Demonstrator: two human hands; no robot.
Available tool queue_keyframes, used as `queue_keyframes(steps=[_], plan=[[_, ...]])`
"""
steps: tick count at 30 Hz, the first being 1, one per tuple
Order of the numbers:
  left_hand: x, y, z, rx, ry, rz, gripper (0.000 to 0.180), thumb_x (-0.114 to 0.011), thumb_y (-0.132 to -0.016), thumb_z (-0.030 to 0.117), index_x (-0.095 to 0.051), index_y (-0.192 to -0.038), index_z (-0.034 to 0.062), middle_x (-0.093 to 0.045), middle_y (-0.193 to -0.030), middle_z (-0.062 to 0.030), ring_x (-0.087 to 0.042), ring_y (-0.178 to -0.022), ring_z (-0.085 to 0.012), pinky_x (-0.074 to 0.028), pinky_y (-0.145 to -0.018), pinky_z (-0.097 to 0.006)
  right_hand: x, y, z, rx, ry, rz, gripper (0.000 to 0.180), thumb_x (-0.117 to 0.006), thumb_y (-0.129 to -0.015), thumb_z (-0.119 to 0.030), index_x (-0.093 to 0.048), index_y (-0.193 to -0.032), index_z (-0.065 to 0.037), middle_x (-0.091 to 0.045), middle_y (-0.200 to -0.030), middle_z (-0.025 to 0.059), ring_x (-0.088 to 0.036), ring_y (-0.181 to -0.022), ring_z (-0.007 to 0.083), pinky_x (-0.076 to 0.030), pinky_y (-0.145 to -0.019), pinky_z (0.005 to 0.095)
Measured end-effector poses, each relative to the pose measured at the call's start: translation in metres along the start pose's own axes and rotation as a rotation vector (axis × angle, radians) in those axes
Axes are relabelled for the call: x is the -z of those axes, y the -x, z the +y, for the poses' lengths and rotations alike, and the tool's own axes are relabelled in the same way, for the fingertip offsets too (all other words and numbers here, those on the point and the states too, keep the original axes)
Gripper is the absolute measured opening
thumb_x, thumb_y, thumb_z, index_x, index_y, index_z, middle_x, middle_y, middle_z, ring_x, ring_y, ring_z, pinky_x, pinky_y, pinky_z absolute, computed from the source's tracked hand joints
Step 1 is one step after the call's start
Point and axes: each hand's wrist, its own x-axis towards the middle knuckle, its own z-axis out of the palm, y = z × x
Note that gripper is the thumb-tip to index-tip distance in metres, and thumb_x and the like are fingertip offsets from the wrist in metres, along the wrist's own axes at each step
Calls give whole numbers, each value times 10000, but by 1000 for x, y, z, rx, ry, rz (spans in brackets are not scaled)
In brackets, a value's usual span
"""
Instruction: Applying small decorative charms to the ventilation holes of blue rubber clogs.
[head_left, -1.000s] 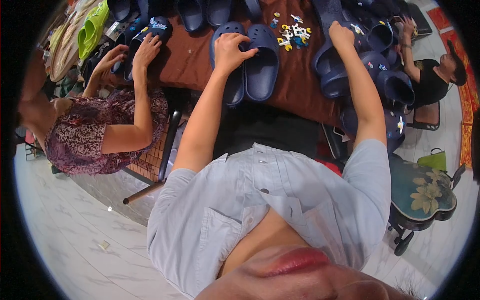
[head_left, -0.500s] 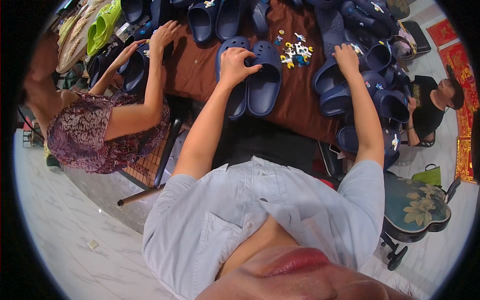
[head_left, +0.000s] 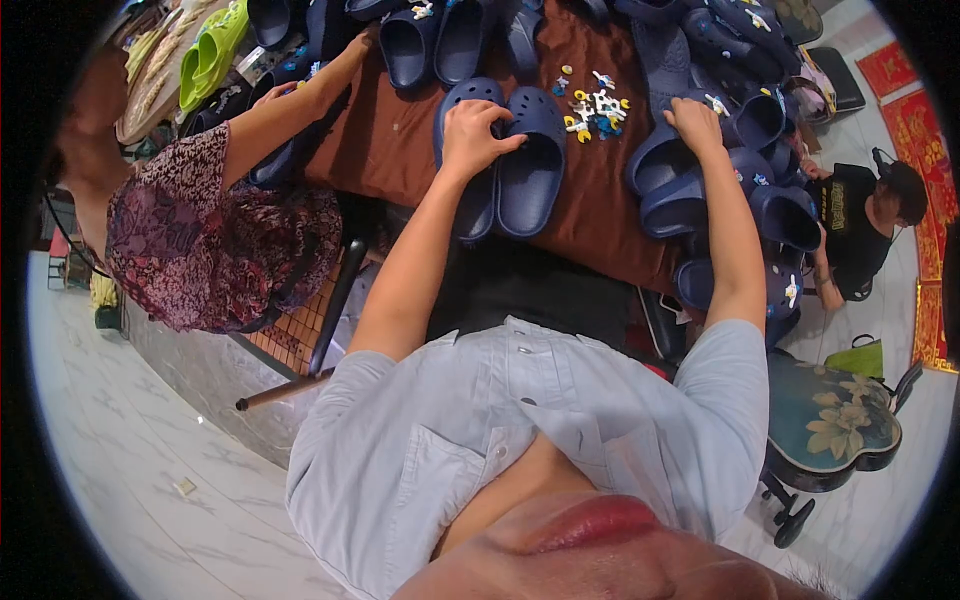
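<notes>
Left hand [head_left: 472, 135] sits on top of a pair of navy foam clogs [head_left: 505, 160] lying side by side on the brown tablecloth [head_left: 390, 150]. Fingers curled down over the inner edges where the two clogs meet, gripping there; thumb side lies on the left clog. Toes of the pair point away from the person, heels toward the table's near edge.

Right hand [head_left: 692, 122] is further right, palm down, fingers bent over the edge of another navy clog in the heap of dark blue clogs [head_left: 745, 190] at the right side of the table. It looks closed on that clog's rim; exact grip hard to tell, fingers partly hidden. The two hands are well apart.

Between the hands, just beyond the pair's toes: a scatter of small shoe charms [head_left: 592, 105], yellow, white and blue, loose on the cloth.

More navy clogs in a row [head_left: 440, 45] along the far side of the table. Lime-green clogs [head_left: 210, 55] at far left.

Person in a patterned maroon top [head_left: 200, 240] sits at the left, one arm stretched onto the table toward the dark clogs there. Another person in a black shirt [head_left: 850, 225] is at the right, low, beside the heap. A dark stool with a flower-print seat [head_left: 835, 425] stands on the pale marble floor [head_left: 120, 440] at the wearer's right.
</notes>
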Motion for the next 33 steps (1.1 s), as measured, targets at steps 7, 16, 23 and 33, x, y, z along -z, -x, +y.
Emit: queue_keyframes(steps=[7,16,23,33], plan=[[-7,3,-6,-13,5,65,366,-839,-616,356,-732,-874,119,-694,-959,-35,-594,-1027,-252,-416,-924,-419,-8,-1,0,-25,14,116,242,-588,-893,-254,-642,-886,-18,-695,-875,190,-690,-833,362,-544,-730,468],[-7,3,-8,2,20,71,370,-836,-619,362,-734,-879,120,-693,-963,-34,-590,-1038,-251,-401,-947,-416,-18,-3,-7,35,149,292,99,-548,-869,-124,-614,-844,-53,-689,-832,153,-702,-777,323,-569,-659,430],[-9,3,-13,37,5,12,377,-826,-634,380,-742,-903,129,-690,-1004,-38,-572,-1078,-250,-378,-974,-427,-6,-11,-36,-81,68,195,95,-573,-850,-116,-597,-920,-56,-685,-885,150,-694,-807,347,-566,-681,457],[-12,0,-14,18,37,12,369,-828,-632,373,-736,-895,131,-686,-996,-43,-570,-1078,-251,-388,-966,-429,-54,-52,-113,-136,-597,17,170,-713,-768,-100,-579,-857,-44,-608,-973,189,-615,-949,409,-486,-783,510]])
